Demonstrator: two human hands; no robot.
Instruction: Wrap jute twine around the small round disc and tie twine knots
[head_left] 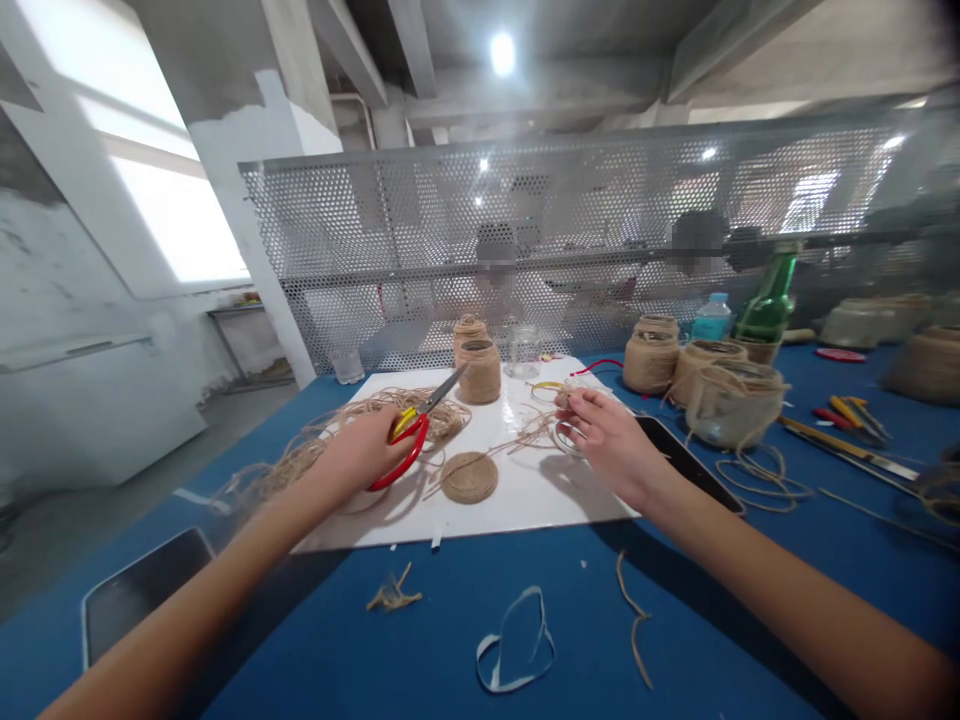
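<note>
My left hand (360, 455) is closed around the red handles of a pair of scissors (420, 420), whose blades point up and away over a heap of loose jute twine (375, 410). My right hand (611, 435) hovers over the right side of the white board (525, 500), fingers pinched on a small twine-wound object (570, 395) that I cannot make out clearly. A flat round coil of twine (469, 477) lies on the board between the hands.
Twine-wrapped jars (478, 370) stand at the board's far edge, more jars (675, 365) and a green bottle (769, 300) at right. A phone (686, 460) lies under my right wrist, another phone (139, 590) at near left. Tools (851, 415) lie far right. People sit behind a perforated screen (600, 230).
</note>
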